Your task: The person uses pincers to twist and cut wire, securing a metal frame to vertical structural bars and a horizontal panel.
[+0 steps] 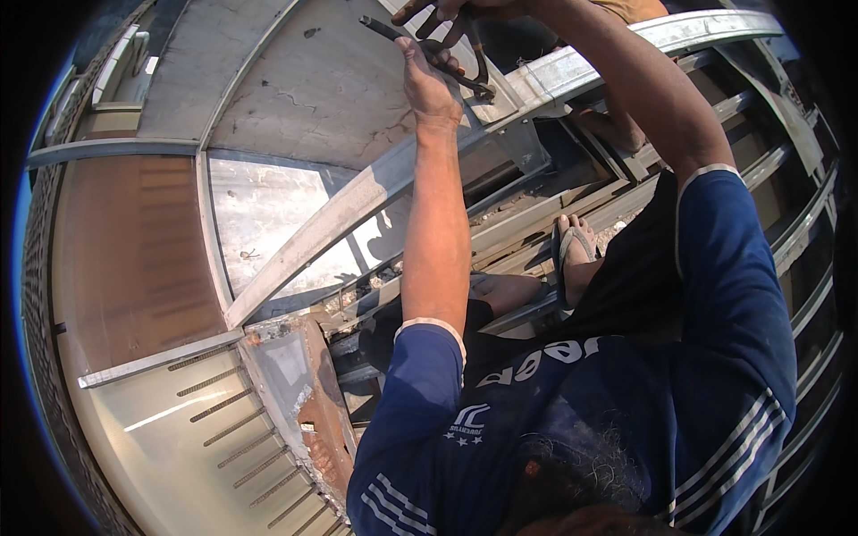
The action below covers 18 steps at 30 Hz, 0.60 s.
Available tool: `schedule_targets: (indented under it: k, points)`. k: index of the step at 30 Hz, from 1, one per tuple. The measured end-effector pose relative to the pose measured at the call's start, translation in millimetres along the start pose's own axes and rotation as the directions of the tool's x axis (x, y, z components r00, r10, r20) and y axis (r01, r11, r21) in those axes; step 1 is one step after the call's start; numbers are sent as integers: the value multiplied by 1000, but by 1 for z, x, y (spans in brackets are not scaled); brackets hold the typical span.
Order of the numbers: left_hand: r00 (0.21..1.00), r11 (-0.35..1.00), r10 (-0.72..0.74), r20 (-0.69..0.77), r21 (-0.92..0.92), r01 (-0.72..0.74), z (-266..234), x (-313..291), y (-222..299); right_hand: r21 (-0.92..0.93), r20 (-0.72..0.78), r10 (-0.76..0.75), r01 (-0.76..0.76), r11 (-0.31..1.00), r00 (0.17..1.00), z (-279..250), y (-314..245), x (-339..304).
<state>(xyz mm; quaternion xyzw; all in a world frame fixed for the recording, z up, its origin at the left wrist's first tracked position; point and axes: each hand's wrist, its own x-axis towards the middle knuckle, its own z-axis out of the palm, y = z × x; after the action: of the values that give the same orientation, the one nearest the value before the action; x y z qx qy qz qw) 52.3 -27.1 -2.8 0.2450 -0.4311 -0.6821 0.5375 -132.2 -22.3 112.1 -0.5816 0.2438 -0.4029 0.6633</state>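
Note:
My left hand (433, 87) is closed around the long dark handle of a two-handled tool (382, 29); whether it is pliers or snips is hard to make out. The tool's head rests at a pale metal strip beside the beam. Close above it, my right hand (451, 12) reaches in from the right, its darkened fingers apart and partly cut off by the upper edge. The tool's second, curved arm hangs just below these fingers. Under my left forearm runs a sloping metal beam (313, 243). Behind the hands lies a grey metal panel (304, 89).
A brown panel (134, 259) and a cream slotted panel (179, 429) stand at the left. Rusty, torn metal (326, 438) edges the latter. Metal rails (769, 170) cross on the right. A sandalled foot (576, 243) stands among rails. Another person's orange-clothed part (636, 9) shows at the top.

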Motion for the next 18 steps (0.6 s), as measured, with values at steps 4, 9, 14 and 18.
schedule_targets:
  k: [4, 9, 14, 18]
  points:
    - [1000, 1000, 1, -27, 18, 0, 2, -4, -2, -9, 4, 10, -10, 1000, 1000, -1, 2, -1]
    - [1000, 1000, 18, -8, 14, -18, 0, -4, -3, -81, -40, -28, 25, 996, 999, 3, 8, 8]
    - [999, 999, 36, -16, 14, -35, 3, -6, -1, -145, -63, -23, 14, 989, 998, 10, 7, 10]
    - [1000, 1000, 15, -13, 20, -15, 4, -5, 1, -127, -119, -15, 0, 992, 993, 17, 9, 13]
